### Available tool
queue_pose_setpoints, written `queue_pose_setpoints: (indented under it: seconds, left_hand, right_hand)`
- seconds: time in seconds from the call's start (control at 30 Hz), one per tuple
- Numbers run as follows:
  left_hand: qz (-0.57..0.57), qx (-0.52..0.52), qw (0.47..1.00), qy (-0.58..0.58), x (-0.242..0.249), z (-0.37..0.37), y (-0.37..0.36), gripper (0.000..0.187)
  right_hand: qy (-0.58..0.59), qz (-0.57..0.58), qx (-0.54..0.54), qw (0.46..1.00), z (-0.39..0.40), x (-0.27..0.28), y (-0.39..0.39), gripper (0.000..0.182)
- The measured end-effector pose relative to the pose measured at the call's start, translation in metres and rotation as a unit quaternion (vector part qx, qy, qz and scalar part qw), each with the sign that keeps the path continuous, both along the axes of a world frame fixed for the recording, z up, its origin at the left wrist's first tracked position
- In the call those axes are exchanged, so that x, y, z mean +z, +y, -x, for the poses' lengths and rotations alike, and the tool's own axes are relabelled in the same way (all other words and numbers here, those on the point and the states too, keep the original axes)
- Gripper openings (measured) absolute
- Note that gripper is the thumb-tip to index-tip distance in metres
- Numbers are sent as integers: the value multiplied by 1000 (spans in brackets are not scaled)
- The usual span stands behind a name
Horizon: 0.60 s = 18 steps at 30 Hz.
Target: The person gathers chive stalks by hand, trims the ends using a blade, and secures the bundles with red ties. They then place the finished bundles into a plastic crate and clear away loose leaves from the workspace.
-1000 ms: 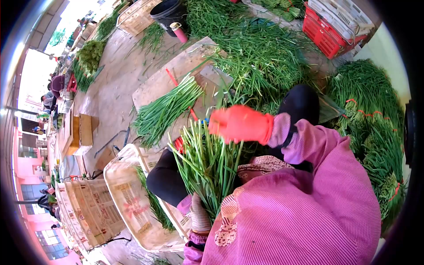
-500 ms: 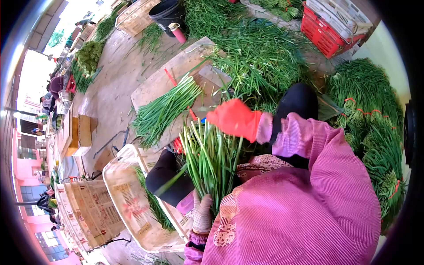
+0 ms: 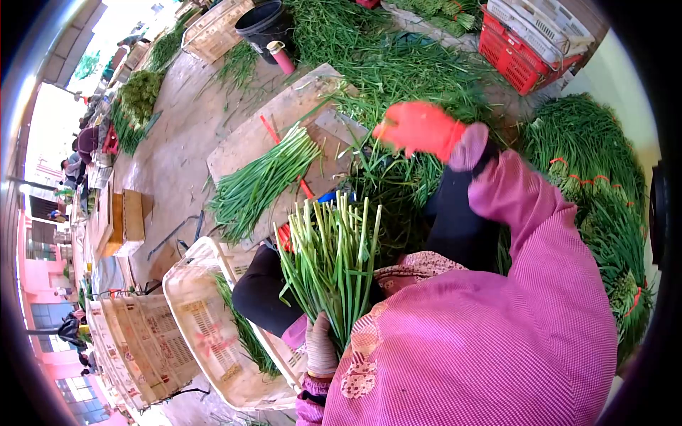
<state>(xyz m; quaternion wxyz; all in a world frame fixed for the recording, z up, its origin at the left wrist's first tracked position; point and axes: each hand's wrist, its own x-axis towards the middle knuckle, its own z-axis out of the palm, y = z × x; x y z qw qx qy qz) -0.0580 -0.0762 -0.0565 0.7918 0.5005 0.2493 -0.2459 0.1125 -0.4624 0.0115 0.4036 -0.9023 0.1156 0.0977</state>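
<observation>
My left hand, in a pale glove, is wrapped around the lower part of a bunch of green chives in my lap. The pale cut stem ends point up and away from me. My right hand, in an orange-red glove, is raised in the air right of the bunch and apart from it. Its fingers are somewhat blurred but look stretched out, with nothing visible in them. Ahead, a second pile of chives lies on a wooden board, across a red strip.
A big heap of loose greens spreads beyond the board. Tied bundles lie at the right. A white crate stands at my left. Farther off are a black bucket, a pink flask and red and white crates.
My right hand has moved up and to the right, away from the stem ends. The bunch in my left hand has tilted slightly left and spread a little; my left hand keeps its hold.
</observation>
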Motion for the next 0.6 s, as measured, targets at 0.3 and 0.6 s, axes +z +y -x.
queue_pose_setpoints:
  seconds: [0.3,0.6]
  left_hand:
    - [-36,-46,998,-20,-15,0,14,41]
    - [-22,-30,999,-37,-4,0,4,42]
  right_hand:
    - [236,-311,165,906,43,-77,108,50]
    - [194,-300,179,917,33,-55,82,52]
